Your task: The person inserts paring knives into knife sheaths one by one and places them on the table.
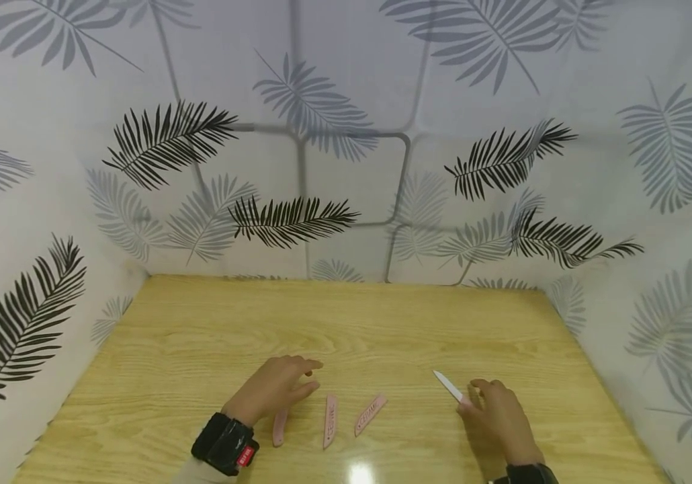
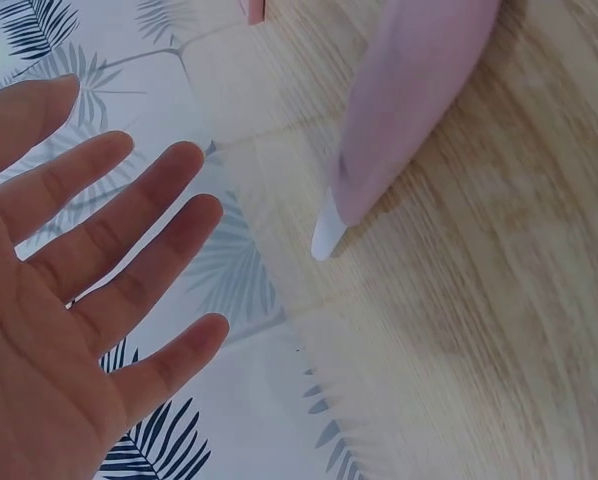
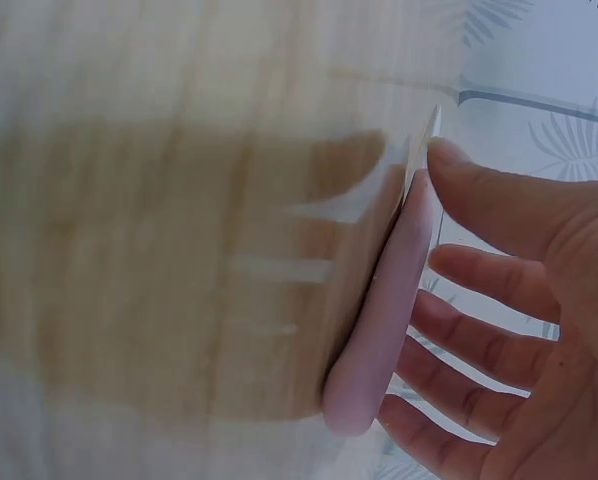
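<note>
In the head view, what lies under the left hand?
A pink handle pokes out from under the left hand, which covers its far end. The left wrist view shows a white tip at that end.

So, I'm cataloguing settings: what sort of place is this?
Probably a screened-off tabletop workspace, perhaps for filming: a leaf-print backdrop encloses the wood-grain table on three sides, with a white-bladed knife at the right hand.

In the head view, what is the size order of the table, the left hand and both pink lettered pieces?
1. Table
2. Left hand
3. Left lettered piece and right lettered piece: too alike to rank.
</note>
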Demonstrator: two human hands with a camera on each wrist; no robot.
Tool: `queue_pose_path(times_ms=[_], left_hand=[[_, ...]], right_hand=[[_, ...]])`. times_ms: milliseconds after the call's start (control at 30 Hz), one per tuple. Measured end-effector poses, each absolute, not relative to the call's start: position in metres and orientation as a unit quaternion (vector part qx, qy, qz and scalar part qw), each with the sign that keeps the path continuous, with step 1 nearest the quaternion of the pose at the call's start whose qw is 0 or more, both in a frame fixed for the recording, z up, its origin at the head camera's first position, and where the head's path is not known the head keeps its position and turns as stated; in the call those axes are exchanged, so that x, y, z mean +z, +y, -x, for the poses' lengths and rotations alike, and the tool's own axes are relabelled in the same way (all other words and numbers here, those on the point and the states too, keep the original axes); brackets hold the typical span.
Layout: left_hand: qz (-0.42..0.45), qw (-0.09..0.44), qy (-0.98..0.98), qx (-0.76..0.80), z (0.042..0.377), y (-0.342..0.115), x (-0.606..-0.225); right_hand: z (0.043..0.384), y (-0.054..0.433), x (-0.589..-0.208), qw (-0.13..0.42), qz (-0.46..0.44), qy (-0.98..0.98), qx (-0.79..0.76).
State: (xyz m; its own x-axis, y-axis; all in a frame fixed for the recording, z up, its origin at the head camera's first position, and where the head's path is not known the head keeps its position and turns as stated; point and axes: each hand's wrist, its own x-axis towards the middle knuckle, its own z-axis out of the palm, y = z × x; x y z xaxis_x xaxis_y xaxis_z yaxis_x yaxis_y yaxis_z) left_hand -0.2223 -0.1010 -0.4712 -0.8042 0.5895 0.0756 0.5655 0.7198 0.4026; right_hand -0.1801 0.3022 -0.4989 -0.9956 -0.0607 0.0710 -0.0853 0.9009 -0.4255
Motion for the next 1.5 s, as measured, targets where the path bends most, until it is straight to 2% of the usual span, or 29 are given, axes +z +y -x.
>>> queue_pose_path(times_ms=[833,1200,1500], left_hand=[[-0.313,0.044,0.927,0.200,0.219,-0.102,-0.476],[-0.313,0.036,0.927,0.202,0.220,-0.103,-0.478],[-0.304,0.017,0.932,0.195,0.218,-0.105,-0.480]], right_hand=[[0.185,0.291,-0.507,0.062,-0.029,-0.972,0.224],[0.189,0.289,-0.505,0.036,-0.009,-0.972,0.231],[0.187,0.285,-0.504,-0.007,0.022,-0.968,0.248]])
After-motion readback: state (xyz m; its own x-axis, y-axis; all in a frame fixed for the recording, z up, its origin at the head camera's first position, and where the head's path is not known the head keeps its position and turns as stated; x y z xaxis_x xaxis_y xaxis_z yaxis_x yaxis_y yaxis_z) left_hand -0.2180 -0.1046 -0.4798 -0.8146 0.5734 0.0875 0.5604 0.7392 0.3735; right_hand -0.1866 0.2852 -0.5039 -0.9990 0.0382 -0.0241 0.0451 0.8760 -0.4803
